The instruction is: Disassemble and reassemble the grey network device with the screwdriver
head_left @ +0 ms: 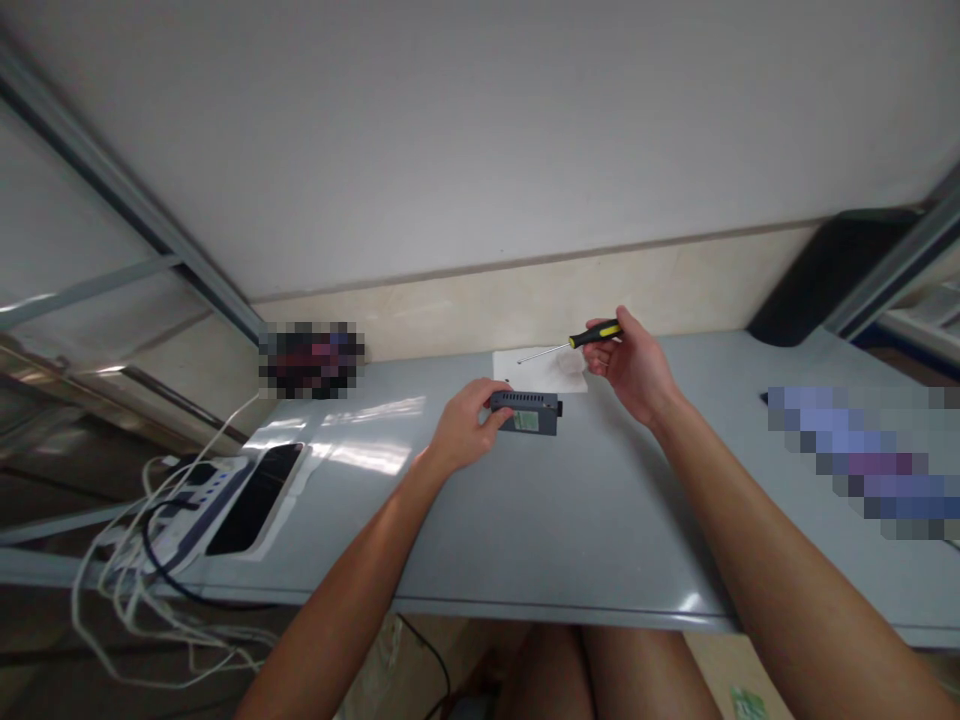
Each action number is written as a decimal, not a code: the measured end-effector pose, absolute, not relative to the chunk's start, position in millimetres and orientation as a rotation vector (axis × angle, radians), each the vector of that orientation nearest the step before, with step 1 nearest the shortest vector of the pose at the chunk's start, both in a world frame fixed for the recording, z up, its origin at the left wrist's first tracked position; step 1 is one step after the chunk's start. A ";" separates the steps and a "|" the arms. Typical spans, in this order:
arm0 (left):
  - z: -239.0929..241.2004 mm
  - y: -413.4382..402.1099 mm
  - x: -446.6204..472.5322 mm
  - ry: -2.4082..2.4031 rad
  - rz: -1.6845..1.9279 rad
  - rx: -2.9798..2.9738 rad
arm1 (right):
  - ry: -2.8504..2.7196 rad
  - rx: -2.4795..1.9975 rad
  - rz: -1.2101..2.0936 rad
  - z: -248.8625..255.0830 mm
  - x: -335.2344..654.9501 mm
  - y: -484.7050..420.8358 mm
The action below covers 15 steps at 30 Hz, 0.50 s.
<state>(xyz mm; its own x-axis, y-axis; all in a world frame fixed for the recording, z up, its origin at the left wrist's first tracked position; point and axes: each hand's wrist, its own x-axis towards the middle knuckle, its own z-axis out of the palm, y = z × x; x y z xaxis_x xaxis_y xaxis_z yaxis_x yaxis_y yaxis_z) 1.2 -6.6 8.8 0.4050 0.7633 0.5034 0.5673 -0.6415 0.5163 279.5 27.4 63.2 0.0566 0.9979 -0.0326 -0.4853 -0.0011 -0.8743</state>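
My left hand (466,424) grips the left end of a small dark grey box (531,411) with a vent row and a label, which rests on the grey table (540,520). My right hand (631,366) is raised above the table behind the box, fingers closed on the yellow-and-black handle of a screwdriver (583,338). Its thin metal shaft points left, over a white sheet of paper (541,370) lying behind the box.
At the table's left edge lie a phone (255,497) with a dark screen and a white power strip (196,500) with several white and black cables hanging off. A dark object (817,280) stands at the far right by the wall. Metal shelf frames flank both sides.
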 end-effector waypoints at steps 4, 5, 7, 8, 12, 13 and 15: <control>11.0 -6.9 0.6 1.150 1.126 2.434 | -0.764 -0.870 1.384 62.8 280.6 28.0; 11.5 -7.5 1.4 1.133 1.144 2.453 | -0.766 -0.872 1.387 62.7 280.8 28.2; 12.3 -9.5 4.8 1.097 1.172 2.494 | -0.773 -0.876 1.385 62.8 281.0 28.4; 12.5 -10.9 7.2 1.087 1.175 2.517 | -0.777 -0.881 1.381 63.0 281.1 28.5; 12.3 -19.1 19.5 1.179 1.162 2.596 | -0.785 -0.887 1.345 63.6 281.4 28.6; 12.2 -21.3 22.4 1.212 1.155 2.608 | -0.786 -0.883 1.337 63.4 281.5 28.7; 11.8 -24.7 27.3 1.240 1.134 2.626 | -0.785 -0.884 1.327 62.6 281.9 28.9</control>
